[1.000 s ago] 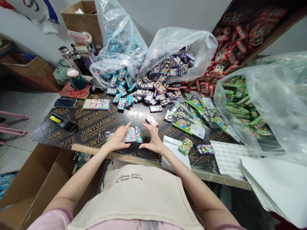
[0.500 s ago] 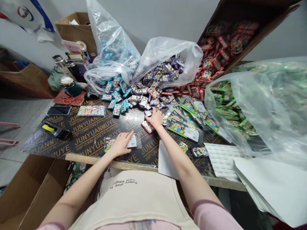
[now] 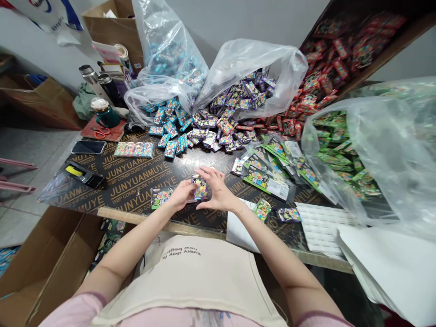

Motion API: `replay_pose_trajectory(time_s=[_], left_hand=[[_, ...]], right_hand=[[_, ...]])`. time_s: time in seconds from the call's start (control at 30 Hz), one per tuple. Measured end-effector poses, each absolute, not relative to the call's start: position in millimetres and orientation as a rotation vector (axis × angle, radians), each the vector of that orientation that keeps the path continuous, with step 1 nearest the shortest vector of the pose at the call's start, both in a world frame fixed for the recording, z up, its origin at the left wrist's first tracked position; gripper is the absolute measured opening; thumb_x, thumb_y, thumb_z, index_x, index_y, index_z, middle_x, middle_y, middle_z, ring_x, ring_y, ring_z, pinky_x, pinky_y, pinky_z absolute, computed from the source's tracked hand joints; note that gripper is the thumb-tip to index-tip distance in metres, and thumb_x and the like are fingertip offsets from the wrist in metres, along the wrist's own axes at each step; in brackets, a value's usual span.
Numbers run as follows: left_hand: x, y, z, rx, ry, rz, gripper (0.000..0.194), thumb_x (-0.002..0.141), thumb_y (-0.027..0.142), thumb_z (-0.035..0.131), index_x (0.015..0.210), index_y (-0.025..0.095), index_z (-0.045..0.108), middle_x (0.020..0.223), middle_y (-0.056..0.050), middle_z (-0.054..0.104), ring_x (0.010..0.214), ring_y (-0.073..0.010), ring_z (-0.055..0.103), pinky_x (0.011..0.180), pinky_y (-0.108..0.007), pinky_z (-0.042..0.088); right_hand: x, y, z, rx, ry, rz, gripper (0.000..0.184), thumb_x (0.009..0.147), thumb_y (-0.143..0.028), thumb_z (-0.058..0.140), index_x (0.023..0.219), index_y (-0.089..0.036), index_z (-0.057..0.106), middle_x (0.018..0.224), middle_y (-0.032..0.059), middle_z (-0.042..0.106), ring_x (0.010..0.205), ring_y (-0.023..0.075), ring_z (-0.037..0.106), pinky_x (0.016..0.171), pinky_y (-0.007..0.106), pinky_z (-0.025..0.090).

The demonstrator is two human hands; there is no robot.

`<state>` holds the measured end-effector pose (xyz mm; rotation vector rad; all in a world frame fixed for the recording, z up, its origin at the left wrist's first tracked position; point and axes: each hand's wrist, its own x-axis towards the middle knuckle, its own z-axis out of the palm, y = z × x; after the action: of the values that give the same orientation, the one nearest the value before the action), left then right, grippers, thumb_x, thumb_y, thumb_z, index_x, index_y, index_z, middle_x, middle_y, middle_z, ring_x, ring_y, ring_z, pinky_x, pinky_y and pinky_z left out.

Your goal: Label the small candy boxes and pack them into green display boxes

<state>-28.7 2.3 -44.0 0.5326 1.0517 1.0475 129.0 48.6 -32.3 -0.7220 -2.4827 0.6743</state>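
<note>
My left hand (image 3: 184, 194) pinches a small purple packet (image 3: 200, 187) above the front part of the table. Around the packet's right side curves my right hand (image 3: 216, 188), thumb and fingers apart; whether a fingertip touches the packet I cannot tell. Partly under my left hand lies a black and green printed card packet (image 3: 161, 196). More such card packets (image 3: 260, 177) are piled to the right, in clear sleeves. A loose purple packet (image 3: 237, 166) rests by that pile. Behind my hands spread heaps of blue packets (image 3: 170, 149) and purple packets (image 3: 207, 136).
Plastic bags hold purple (image 3: 252, 93) and green packets (image 3: 340, 154); a carton spills red packets (image 3: 309, 86). At left are a phone (image 3: 88, 147), a black tape dispenser (image 3: 81, 175), scissors (image 3: 101, 132) and a row of packets (image 3: 134, 150). A white tray (image 3: 320, 227) lies right.
My right hand has come back from the heap towards my left hand. The left has lifted off the card packet and now grips a purple packet. The red packet under my right hand is out of sight.
</note>
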Motion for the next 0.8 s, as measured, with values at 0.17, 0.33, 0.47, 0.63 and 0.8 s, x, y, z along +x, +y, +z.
replay_pose_trajectory(time_s=[0.17, 0.33, 0.47, 0.63, 0.8], left_hand=[[-44.1, -3.2, -48.1, 0.785, 1.109, 0.913, 0.051, 0.070, 0.050, 0.069, 0.103, 0.013, 0.065, 0.094, -0.011, 0.070, 0.087, -0.0226, 0.066, 0.084, -0.038, 0.050], [-73.9, -14.6, -67.1, 1.864, 1.542, 0.582, 0.100, 0.056, 0.045, 0.081, 0.143, 0.022, 0.038, 0.139, -0.015, 0.048, 0.130, -0.0347, 0.039, 0.111, -0.054, 0.021], [-85.0, -22.3, -82.2, 2.143, 1.608, 0.286, 0.113, 0.057, 0.034, 0.081, 0.151, 0.023, 0.018, 0.124, -0.013, 0.053, 0.118, -0.0332, 0.048, 0.105, -0.051, 0.031], [-87.8, -23.8, -81.7, 2.157, 1.550, 0.428, 0.114, 0.061, 0.024, 0.075, 0.152, 0.020, 0.006, 0.124, -0.013, 0.051, 0.116, -0.0324, 0.048, 0.100, -0.046, 0.037], [-91.0, -22.8, -79.0, 2.113, 1.541, 0.486, 0.116, 0.062, 0.023, 0.075, 0.152, 0.024, 0.002, 0.128, -0.012, 0.049, 0.116, -0.0313, 0.047, 0.101, -0.047, 0.037]], right_hand=[[146.7, 47.2, -48.5, -0.794, -2.351, 0.684, 0.085, 0.066, -0.040, 0.071, 0.141, -0.027, 0.033, 0.129, 0.0095, 0.053, 0.117, 0.0306, 0.048, 0.098, 0.045, 0.031], [160.0, 48.0, -72.1, -1.014, -2.389, 0.520, 0.081, 0.064, -0.037, 0.073, 0.137, -0.023, 0.041, 0.121, 0.0115, 0.056, 0.112, 0.0317, 0.051, 0.096, 0.047, 0.031], [162.0, 43.6, -88.7, -1.076, -2.506, 0.503, 0.080, 0.066, -0.036, 0.074, 0.138, -0.019, 0.043, 0.121, 0.0155, 0.056, 0.112, 0.0332, 0.052, 0.094, 0.048, 0.032], [158.2, 37.5, -95.1, -0.800, -2.523, 0.755, 0.085, 0.069, -0.041, 0.074, 0.142, -0.023, 0.035, 0.129, 0.0136, 0.055, 0.119, 0.0312, 0.050, 0.098, 0.047, 0.035], [156.2, 38.6, -96.0, -0.796, -2.374, 0.815, 0.094, 0.066, -0.052, 0.077, 0.144, -0.022, 0.031, 0.137, 0.0161, 0.050, 0.126, 0.0323, 0.046, 0.102, 0.048, 0.034]])
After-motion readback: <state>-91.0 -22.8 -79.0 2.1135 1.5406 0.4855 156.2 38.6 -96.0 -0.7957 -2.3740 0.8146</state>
